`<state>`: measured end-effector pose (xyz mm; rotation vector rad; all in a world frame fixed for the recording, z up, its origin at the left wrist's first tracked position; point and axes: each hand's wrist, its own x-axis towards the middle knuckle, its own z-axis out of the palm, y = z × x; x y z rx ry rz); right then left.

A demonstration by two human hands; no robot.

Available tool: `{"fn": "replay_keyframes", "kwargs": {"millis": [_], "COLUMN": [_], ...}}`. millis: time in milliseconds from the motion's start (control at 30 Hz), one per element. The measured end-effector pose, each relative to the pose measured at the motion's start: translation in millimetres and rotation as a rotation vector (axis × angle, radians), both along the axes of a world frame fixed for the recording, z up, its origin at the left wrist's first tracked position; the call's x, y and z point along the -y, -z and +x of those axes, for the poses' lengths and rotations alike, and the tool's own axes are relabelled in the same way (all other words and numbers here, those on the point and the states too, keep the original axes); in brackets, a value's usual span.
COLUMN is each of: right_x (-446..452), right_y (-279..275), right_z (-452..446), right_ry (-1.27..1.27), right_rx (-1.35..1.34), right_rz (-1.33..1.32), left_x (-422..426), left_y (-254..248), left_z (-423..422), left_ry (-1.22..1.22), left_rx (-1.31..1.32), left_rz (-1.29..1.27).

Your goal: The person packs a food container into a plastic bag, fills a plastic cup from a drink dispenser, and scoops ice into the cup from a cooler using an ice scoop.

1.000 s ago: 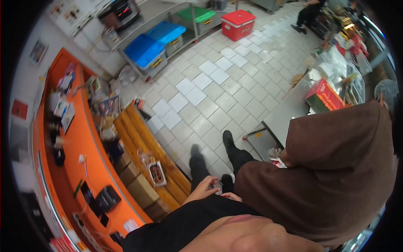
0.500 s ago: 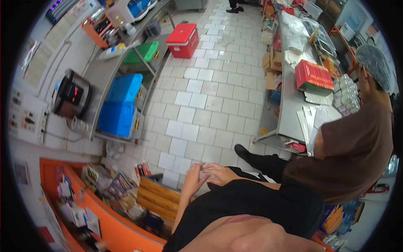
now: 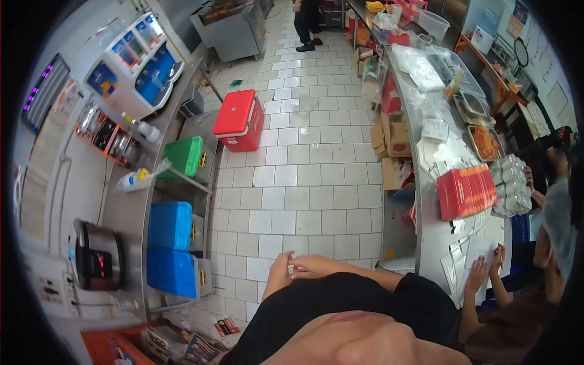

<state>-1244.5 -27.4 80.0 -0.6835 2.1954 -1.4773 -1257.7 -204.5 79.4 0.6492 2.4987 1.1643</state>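
Holding left hand [image 3: 280, 268] and right hand [image 3: 310, 266] together, loosely curled, before the black shirt [image 3: 331, 303], not showing whether gripping anything.

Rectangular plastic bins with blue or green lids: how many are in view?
3, under the left steel counter: one green-lidded bin farthest away, one middle blue-lidded bin, one nearest blue-lidded bin. Others may be hidden.

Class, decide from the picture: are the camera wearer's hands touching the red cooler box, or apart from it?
Apart. The head view shows floor tiles plainly between the red cooler box and the wearer's left hand and right hand.
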Motion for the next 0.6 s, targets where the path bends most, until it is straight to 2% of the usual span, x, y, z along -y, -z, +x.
{"fn": "replay_keyframes", "kwargs": {"millis": [133, 167, 267, 333, 400, 467, 533, 600], "right_x": [-37.8, -54.8, -105.4, -143.5, -189.8, -240.0, -295.7, -350.6], "right_y": [-9.7, -13.2, 21.7, 35.8, 41.2, -10.0, -22.4, -29.8], "right_z": [-119.4, -149.0, -229.3, -303.5, -338.8, -376.9, -408.0, -442.7], "right_ry": [-0.023, -0.015, 0.169, 0.257, 0.339, 0.535, 0.661, 0.773], "right_rx": [-0.008, 0.031, -0.018, -0.044, 0.023, -0.066, -0.085, -0.089], "right_rz": [0.034, 0.035, -0.122, -0.092, -0.038, 0.041, 0.09, 0.143], "left_x": [-31.3, -42.3, -107.7, -141.1, -202.9, -273.8, -351.7, -417.0], "left_y": [18.2, 22.7, 35.7, 36.1, 42.7, 18.3, -15.1, -22.4], "left_z": [-125.9, -162.1, -282.6, -363.9, -427.9, -498.5, -551.2, -597.6], "left_ry": [0.015, 0.11, 0.333, 0.486, 0.623, 0.829, 0.998, 1.149], "left_rx": [0.022, 0.012, 0.057, 0.073, 0.13, 0.099, 0.087, 0.066], "left_rz": [0.142, 0.123, 0.169, 0.153, 0.165, 0.195, 0.152, 0.151]}}
